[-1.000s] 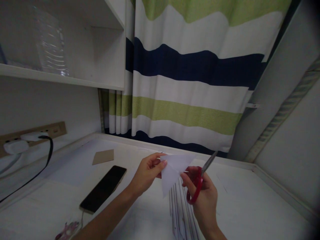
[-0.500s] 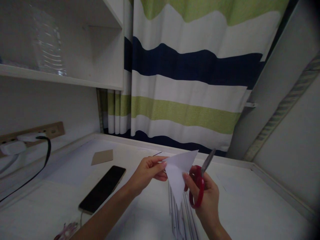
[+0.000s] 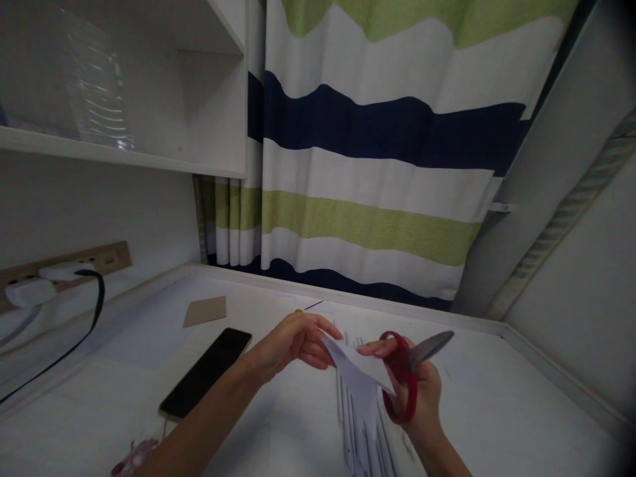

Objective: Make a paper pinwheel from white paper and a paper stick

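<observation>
A folded piece of white paper (image 3: 365,371) is between my two hands, tilted with a pointed lower right corner. My left hand (image 3: 303,341) has its fingers around the left end of the paper, the top finger stretched over its edge. My right hand (image 3: 422,391) holds a pair of scissors (image 3: 408,381) by the red handles, the grey blades pointing up and right, away from the paper. Its fingertips also grip the paper's right side. Beneath the paper, several thin white paper strips or rolls (image 3: 350,424) lie lengthwise on the white tabletop (image 3: 278,424).
A black phone (image 3: 206,371) lies to the left, with a brown card (image 3: 205,311) behind it and a coiled cable (image 3: 136,456) near my left forearm. A power strip (image 3: 106,257) with plugs is on the left wall. A striped curtain (image 3: 368,179) hangs behind.
The paper has turned and come lower, its upper point now swung down to the right. The scissors have tipped further right. My left hand has loosened from its pinch and its fingers are straighter.
</observation>
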{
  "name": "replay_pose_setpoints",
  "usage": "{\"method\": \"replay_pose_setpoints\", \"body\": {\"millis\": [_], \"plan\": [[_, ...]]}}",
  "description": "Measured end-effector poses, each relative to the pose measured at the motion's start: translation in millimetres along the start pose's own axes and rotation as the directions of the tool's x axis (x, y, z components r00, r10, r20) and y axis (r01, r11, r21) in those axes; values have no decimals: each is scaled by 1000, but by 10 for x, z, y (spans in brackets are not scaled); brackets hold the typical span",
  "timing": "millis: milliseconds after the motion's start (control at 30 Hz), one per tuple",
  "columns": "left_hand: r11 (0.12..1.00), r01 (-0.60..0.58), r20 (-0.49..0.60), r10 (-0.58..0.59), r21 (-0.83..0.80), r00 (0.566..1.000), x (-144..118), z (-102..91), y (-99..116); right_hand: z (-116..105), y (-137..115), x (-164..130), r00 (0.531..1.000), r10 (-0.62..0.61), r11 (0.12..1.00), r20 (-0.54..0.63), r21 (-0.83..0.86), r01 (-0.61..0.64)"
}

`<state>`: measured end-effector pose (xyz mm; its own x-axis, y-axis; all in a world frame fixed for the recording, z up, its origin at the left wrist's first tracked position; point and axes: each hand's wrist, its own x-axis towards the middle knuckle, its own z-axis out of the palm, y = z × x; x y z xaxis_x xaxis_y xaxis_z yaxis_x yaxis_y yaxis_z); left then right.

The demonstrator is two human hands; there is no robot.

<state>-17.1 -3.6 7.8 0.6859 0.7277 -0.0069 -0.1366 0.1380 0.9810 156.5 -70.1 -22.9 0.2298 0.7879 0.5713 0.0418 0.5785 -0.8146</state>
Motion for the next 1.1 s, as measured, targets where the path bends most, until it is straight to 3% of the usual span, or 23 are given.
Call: {"method": "replay_pose_setpoints", "body": {"millis": [167, 267, 433, 633, 733, 833, 967, 1100], "plan": [[986, 26, 93, -42, 165, 995, -24, 32, -23, -89, 35, 30, 982, -5, 1000, 187, -15, 8], [970, 0, 80, -20, 242, 997, -39, 56, -36, -80, -13, 48, 973, 34, 999, 229, -35, -27], [931, -116, -52, 143, 346, 988, -66, 45, 5, -36, -90, 101, 973, 166, 985, 158, -79, -155], [802, -175, -182, 332, 571, 926, -130, 117, 56, -11, -85, 74, 959, 279, 951, 47, -151, -269], [736, -174, -141, 344, 654, 928, -171, 150, 59, -7, -101, 56, 954, 300, 939, 11, -183, -293], [695, -195, -37, 305, 692, 952, -204, 161, 45, -14, -134, 58, 952, 302, 934, 54, -219, -284], [724, -251, 64, 276, 643, 959, -215, 192, 30, -11, -164, 42, 938, 291, 933, 189, -274, -234], [741, -240, 26, 288, 627, 957, -205, 226, 49, 8, -188, 27, 934, 277, 933, 226, -295, -206]]}}
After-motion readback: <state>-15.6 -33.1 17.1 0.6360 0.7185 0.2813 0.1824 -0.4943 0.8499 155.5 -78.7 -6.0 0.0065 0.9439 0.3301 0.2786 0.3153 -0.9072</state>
